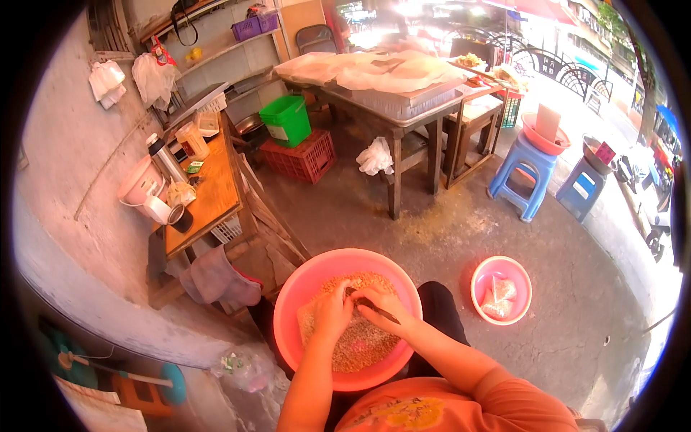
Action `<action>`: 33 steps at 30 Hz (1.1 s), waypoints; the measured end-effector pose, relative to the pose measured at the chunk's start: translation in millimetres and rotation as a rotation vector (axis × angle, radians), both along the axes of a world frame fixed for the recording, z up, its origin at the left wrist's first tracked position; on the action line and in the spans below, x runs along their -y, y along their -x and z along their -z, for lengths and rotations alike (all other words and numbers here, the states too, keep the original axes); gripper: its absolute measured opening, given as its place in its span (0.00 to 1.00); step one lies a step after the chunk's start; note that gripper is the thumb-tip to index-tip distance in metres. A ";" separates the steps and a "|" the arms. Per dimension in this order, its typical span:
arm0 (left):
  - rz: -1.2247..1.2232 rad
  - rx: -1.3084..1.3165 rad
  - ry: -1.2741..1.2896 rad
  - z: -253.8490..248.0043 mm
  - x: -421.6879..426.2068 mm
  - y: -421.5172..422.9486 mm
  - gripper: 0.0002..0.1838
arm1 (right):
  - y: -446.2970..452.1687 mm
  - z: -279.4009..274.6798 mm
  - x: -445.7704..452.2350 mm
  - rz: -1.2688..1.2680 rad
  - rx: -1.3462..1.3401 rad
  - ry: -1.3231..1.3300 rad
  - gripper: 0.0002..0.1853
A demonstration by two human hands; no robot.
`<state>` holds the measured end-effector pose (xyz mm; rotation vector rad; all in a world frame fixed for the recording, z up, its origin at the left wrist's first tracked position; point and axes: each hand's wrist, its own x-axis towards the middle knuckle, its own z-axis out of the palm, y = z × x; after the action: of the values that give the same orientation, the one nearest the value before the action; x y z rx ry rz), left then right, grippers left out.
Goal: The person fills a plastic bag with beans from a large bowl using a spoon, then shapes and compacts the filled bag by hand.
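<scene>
Together, the left hand [332, 309] and right hand [380, 300] curl around a slim, dark, stick-like object [378, 311]. It is over loose tan grains [356, 353] — inside the rim of a round pink plastic basin [288, 317].

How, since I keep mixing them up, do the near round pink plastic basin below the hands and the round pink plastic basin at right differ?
The near basin looks far wider than the right basin. The near one holds loose tan grains; the right one holds filled plastic bags. Both are round, pink and open.
</scene>
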<state>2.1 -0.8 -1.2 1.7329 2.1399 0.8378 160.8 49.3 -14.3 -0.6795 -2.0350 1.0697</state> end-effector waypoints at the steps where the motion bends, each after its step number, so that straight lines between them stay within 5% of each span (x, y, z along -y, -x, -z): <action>1: -0.008 0.002 0.015 -1.4 0.0 0.1 0.19 | 0.2 -3.0 1.6 0.002 -0.018 0.037 0.19; 7: -0.101 0.022 -0.069 8.7 -5.3 2.1 0.20 | -5.7 -29.9 12.0 0.126 -0.162 0.043 0.28; 13: -0.125 -0.006 -0.044 8.5 -8.3 1.7 0.19 | -26.9 -37.4 12.7 0.213 0.053 -0.276 0.20; 18: -0.111 0.008 -0.032 -0.4 -6.7 -0.1 0.18 | -43.9 -53.1 10.9 0.274 -0.034 -0.177 0.06; 20: -0.107 0.026 -0.030 -0.4 -5.0 0.5 0.18 | -49.4 -65.2 11.9 0.315 -0.096 -0.046 0.10; 24: -0.125 0.193 -0.103 12.8 -7.7 4.4 0.17 | -61.6 -88.3 13.1 0.250 0.132 0.018 0.17; 27: -0.123 0.300 -0.098 13.5 -8.0 5.3 0.17 | -57.4 -47.4 14.9 0.174 0.468 -0.152 0.21; 28: -0.118 0.297 -0.099 12.9 -8.2 5.7 0.17 | -52.0 -51.1 21.9 0.137 0.592 -0.090 0.24; 31: -0.108 0.207 -0.114 18.7 -7.5 7.2 0.17 | -29.0 -12.1 43.3 -0.069 0.373 0.457 0.23; 33: -0.094 0.134 -0.112 20.7 -6.8 7.7 0.17 | -12.4 -9.1 54.7 -0.199 0.266 0.557 0.21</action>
<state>-5.6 6.0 -21.9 1.5876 2.1361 1.0860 173.3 -5.4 -5.2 -0.9511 -2.0621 1.7781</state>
